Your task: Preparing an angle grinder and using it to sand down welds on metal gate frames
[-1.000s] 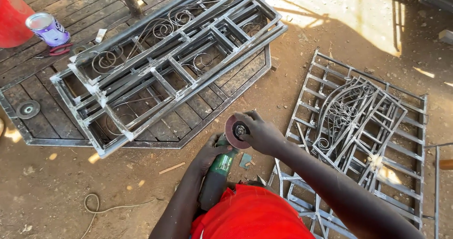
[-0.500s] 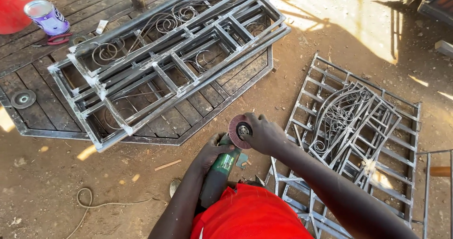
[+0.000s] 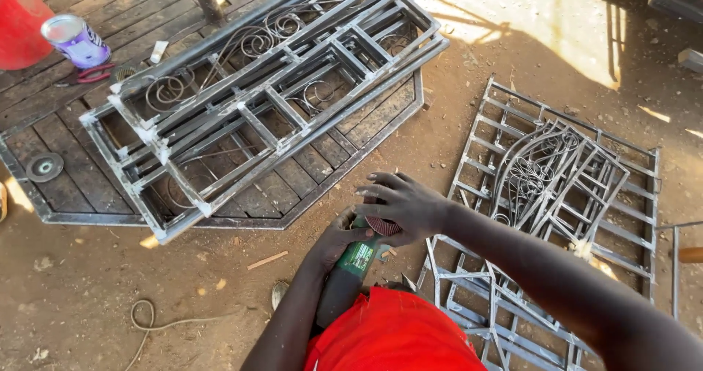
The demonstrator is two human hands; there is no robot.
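Green grinder, reddish disc
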